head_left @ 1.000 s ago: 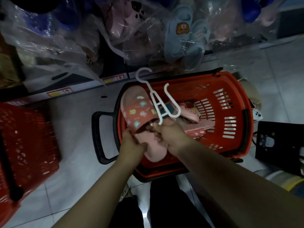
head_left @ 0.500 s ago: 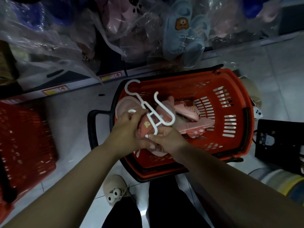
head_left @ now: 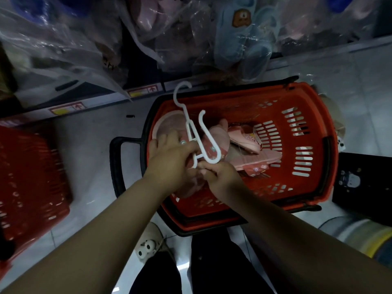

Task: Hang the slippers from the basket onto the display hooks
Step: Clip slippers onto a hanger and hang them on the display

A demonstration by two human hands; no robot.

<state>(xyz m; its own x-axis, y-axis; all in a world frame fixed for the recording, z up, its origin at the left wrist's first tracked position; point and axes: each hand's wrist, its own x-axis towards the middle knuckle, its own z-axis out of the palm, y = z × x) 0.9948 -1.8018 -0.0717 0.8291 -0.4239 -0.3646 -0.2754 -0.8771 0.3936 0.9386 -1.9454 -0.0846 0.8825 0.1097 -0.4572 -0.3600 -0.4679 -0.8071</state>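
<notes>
Centre frame: the left hand (head_left: 169, 158) curls its fingers round the pink slippers (head_left: 216, 139), while the right hand (head_left: 220, 177) pinches the lower end of the white hanger (head_left: 186, 118), over the red basket (head_left: 318, 124). The slippers are probably light, soft and flexible; the stiff hanger stem looks the surest hold.

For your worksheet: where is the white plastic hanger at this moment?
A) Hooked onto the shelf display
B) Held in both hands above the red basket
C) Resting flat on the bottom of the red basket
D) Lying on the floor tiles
B: the left hand and right hand grip the white hanger against a pink slipper, over the red basket.
</notes>
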